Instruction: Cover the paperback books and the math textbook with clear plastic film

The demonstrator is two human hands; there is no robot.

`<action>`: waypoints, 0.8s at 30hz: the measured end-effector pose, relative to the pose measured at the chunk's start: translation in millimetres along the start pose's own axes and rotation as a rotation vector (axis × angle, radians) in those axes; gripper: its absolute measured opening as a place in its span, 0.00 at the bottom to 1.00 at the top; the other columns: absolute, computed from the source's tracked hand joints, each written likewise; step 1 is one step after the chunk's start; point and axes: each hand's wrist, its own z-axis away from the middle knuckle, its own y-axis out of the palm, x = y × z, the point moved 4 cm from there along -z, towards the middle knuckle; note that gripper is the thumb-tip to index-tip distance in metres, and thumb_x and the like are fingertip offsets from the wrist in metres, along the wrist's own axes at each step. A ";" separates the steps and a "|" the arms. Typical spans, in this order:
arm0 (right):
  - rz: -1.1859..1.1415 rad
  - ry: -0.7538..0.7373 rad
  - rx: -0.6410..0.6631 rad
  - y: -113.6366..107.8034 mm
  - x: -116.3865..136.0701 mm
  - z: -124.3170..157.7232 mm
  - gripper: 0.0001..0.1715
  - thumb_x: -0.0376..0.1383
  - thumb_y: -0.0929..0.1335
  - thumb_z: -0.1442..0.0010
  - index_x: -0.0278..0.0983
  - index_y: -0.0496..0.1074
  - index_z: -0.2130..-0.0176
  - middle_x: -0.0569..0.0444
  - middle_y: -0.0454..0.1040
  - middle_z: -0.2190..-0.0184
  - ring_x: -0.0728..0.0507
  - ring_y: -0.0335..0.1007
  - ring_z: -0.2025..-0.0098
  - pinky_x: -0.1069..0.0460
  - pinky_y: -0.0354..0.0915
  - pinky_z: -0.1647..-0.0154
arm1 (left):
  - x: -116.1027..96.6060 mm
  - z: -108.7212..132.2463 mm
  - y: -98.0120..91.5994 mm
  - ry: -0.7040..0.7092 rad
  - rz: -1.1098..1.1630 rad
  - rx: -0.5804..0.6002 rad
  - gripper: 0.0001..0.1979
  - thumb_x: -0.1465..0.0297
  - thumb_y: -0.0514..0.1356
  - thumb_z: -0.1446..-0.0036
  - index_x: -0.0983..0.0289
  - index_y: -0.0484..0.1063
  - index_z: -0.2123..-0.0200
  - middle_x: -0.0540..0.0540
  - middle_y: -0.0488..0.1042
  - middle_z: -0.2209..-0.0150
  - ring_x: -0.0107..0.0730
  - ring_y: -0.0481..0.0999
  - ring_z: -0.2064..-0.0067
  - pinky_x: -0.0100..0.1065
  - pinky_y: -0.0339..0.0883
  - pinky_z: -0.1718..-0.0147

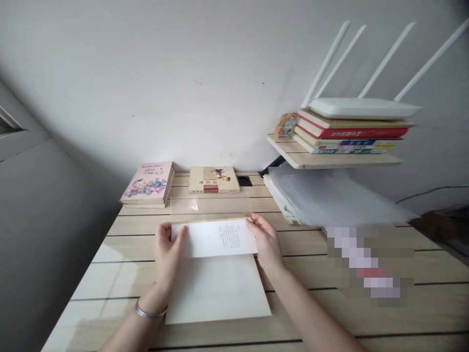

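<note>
My left hand [169, 248] pinches the left edge of a white printed sheet [203, 239], its thumb on top. The sheet's upper right corner is between the thumb and fingers of my right hand [266, 239]. Small columns of print show on the sheet's right part. Past its far edge stretches a clear plastic sheet [210, 205]. A larger blank whitish sheet [220, 288] lies below, nearer to me, partly covered by the printed one. Whether the printed sheet is loose or part of a book cover, I cannot tell.
A pink book stack [148, 183] lies at the back left, a beige book [214, 180] at the back middle. To the right, translucent sheets [340, 195] overhang papers below a raised shelf [348, 160] carrying books [359, 133] and a white router [366, 108]. A blurred patch [366, 264] covers something.
</note>
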 end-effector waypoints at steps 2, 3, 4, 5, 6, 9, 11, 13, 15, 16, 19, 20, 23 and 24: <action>0.005 -0.017 0.004 0.3 -1.6 -0.4 0.20 0.46 0.73 0.54 0.38 0.71 0.63 0.57 0.69 0.74 0.46 0.66 0.73 0.54 0.63 0.74 | -0.5 0.5 -0.1 0.002 -0.008 0.000 0.17 0.59 0.63 0.52 0.62 0.62 0.66 0.45 0.62 0.75 0.24 0.62 0.74 0.25 0.57 0.77; 0.013 -0.029 0.002 0.3 -2.2 -0.7 0.20 0.46 0.73 0.53 0.38 0.71 0.63 0.57 0.69 0.74 0.47 0.66 0.73 0.54 0.63 0.73 | -0.6 0.7 -0.3 0.004 -0.016 -0.001 0.17 0.59 0.63 0.51 0.62 0.62 0.66 0.45 0.62 0.75 0.24 0.63 0.74 0.25 0.57 0.77; 0.025 -0.042 -0.002 0.2 -2.6 -1.0 0.20 0.47 0.73 0.53 0.38 0.71 0.63 0.57 0.70 0.74 0.47 0.65 0.73 0.54 0.63 0.73 | -0.6 0.8 -0.6 0.005 -0.029 -0.005 0.17 0.58 0.63 0.51 0.62 0.62 0.66 0.45 0.61 0.75 0.24 0.63 0.74 0.25 0.57 0.77; 0.037 -0.054 -0.005 0.2 -2.7 -1.2 0.20 0.47 0.72 0.53 0.38 0.71 0.63 0.57 0.70 0.74 0.46 0.66 0.72 0.54 0.63 0.73 | -0.6 0.7 -0.9 0.008 -0.045 -0.011 0.17 0.58 0.63 0.51 0.62 0.62 0.66 0.45 0.61 0.75 0.24 0.62 0.74 0.25 0.57 0.77; 0.049 -0.065 -0.009 0.2 -2.5 -1.3 0.20 0.48 0.72 0.53 0.38 0.71 0.64 0.57 0.70 0.74 0.46 0.66 0.72 0.53 0.63 0.72 | -0.5 0.6 -1.2 0.011 -0.059 -0.016 0.17 0.58 0.63 0.51 0.62 0.62 0.66 0.45 0.60 0.76 0.24 0.62 0.74 0.25 0.57 0.77; 0.054 -0.078 -0.015 0.4 -0.2 -0.6 0.21 0.49 0.73 0.53 0.38 0.71 0.64 0.56 0.72 0.73 0.45 0.67 0.71 0.53 0.64 0.72 | 0.6 -0.7 -1.0 0.011 -0.057 -0.022 0.17 0.58 0.63 0.52 0.62 0.62 0.67 0.44 0.59 0.77 0.23 0.60 0.75 0.25 0.56 0.77; 0.035 -0.040 0.015 1.8 0.9 0.5 0.21 0.49 0.73 0.54 0.38 0.71 0.65 0.55 0.74 0.73 0.45 0.68 0.71 0.53 0.64 0.72 | 2.2 -2.1 -0.3 0.003 -0.036 -0.018 0.18 0.58 0.63 0.52 0.62 0.61 0.67 0.44 0.59 0.77 0.23 0.60 0.76 0.25 0.56 0.78; 0.029 0.025 0.079 4.5 0.6 2.1 0.20 0.50 0.73 0.54 0.38 0.70 0.68 0.55 0.74 0.74 0.44 0.69 0.73 0.52 0.64 0.73 | 4.3 -3.5 0.3 -0.009 -0.031 -0.016 0.18 0.57 0.64 0.53 0.62 0.61 0.67 0.44 0.60 0.77 0.24 0.60 0.76 0.25 0.56 0.78; 0.058 0.054 0.126 6.2 -0.1 3.4 0.21 0.51 0.72 0.53 0.37 0.69 0.72 0.54 0.74 0.76 0.44 0.68 0.74 0.52 0.63 0.74 | 5.4 -4.2 0.5 -0.015 -0.036 -0.016 0.18 0.58 0.64 0.53 0.62 0.61 0.67 0.44 0.61 0.77 0.23 0.61 0.76 0.25 0.56 0.78; 0.084 0.046 0.130 6.2 -0.4 3.6 0.22 0.52 0.72 0.53 0.37 0.69 0.73 0.54 0.73 0.77 0.44 0.68 0.75 0.52 0.63 0.75 | 5.3 -4.2 0.4 -0.017 -0.037 -0.016 0.18 0.58 0.64 0.53 0.62 0.61 0.67 0.44 0.61 0.77 0.23 0.61 0.76 0.25 0.56 0.78; 0.171 -0.028 0.091 4.1 -2.1 2.7 0.23 0.54 0.71 0.52 0.37 0.67 0.75 0.55 0.72 0.79 0.45 0.65 0.75 0.53 0.61 0.76 | 1.6 -2.7 -0.4 -0.016 -0.024 -0.002 0.16 0.59 0.62 0.50 0.63 0.63 0.66 0.45 0.64 0.76 0.24 0.63 0.74 0.25 0.58 0.77; 0.198 -0.053 0.074 3.2 -3.2 2.2 0.24 0.54 0.70 0.52 0.37 0.67 0.75 0.55 0.72 0.79 0.45 0.65 0.76 0.53 0.60 0.77 | -0.1 -2.0 -0.6 -0.018 -0.009 0.009 0.15 0.59 0.61 0.49 0.63 0.64 0.65 0.47 0.66 0.74 0.25 0.65 0.73 0.26 0.59 0.75; 0.264 -0.113 0.026 0.9 -5.9 1.4 0.25 0.57 0.69 0.52 0.38 0.67 0.75 0.55 0.70 0.80 0.45 0.63 0.76 0.53 0.58 0.78 | -2.5 -0.8 -1.4 -0.023 0.066 0.043 0.15 0.60 0.61 0.48 0.64 0.66 0.62 0.52 0.72 0.67 0.29 0.70 0.67 0.28 0.63 0.70; 0.281 -0.125 0.016 0.5 -6.5 1.5 0.25 0.57 0.68 0.51 0.38 0.67 0.74 0.55 0.70 0.80 0.45 0.62 0.77 0.53 0.58 0.79 | -2.0 -0.8 -1.6 -0.023 0.089 0.051 0.15 0.61 0.61 0.49 0.64 0.67 0.62 0.53 0.73 0.66 0.29 0.70 0.66 0.28 0.64 0.69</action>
